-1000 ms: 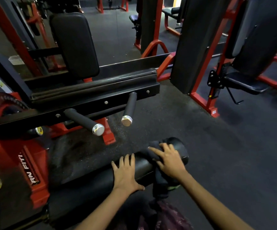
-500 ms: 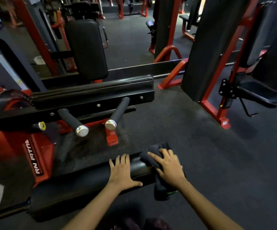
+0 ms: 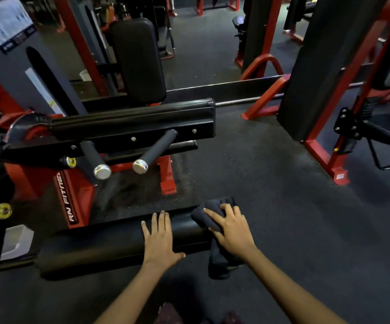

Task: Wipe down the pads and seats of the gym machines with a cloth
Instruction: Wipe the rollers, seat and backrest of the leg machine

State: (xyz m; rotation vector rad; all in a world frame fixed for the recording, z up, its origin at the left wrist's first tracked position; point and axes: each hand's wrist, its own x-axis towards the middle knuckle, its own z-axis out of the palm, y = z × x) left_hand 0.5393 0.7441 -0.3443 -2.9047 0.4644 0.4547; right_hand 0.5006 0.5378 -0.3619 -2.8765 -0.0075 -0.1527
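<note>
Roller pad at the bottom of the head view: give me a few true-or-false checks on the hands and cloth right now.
1. The right hand presses a dark cloth on the roller pad's end. True.
2. The left hand grips the cloth. False: it rests flat on the bare pad.
3. Cloth hangs below the pad. True.
4. The two handles have red caps. False: silver caps.
5. The machine's frame is blue. False: red.
</note>
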